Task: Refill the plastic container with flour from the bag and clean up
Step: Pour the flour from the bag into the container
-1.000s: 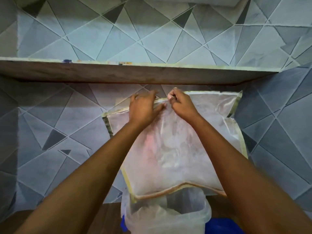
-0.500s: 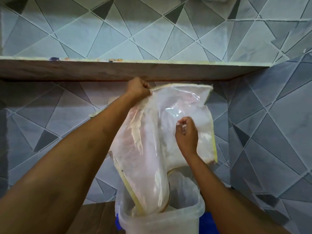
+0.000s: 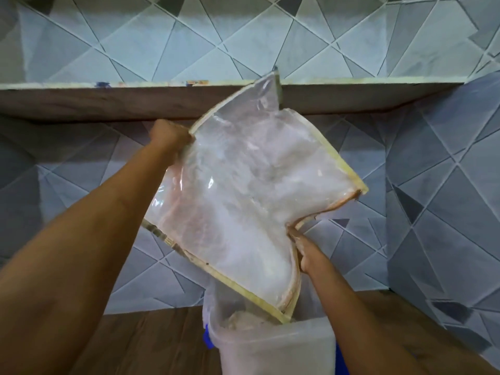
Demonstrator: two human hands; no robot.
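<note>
A large clear flour bag point(image 3: 243, 201) with yellowish seams hangs tilted over the translucent plastic container point(image 3: 276, 345) at the bottom centre. The bag's lower open corner dips into the container's mouth, where pale flour point(image 3: 243, 319) shows. My left hand point(image 3: 169, 136) grips the bag's upper left corner, raised high near the shelf. My right hand point(image 3: 305, 250) pinches the bag's lower right edge just above the container. The bag looks nearly empty, dusted white inside.
A wooden shelf point(image 3: 81, 101) runs across the tiled wall point(image 3: 135, 41) just behind the bag's top. The container stands on a brown wooden counter point(image 3: 151, 345). Something blue point(image 3: 207, 339) peeks from behind the container's left side.
My right hand dropped from the bag's middle to its lower edge. The bag swung flatter and wider, its bottom corner tipped up to the right, its mouth still in the container.
</note>
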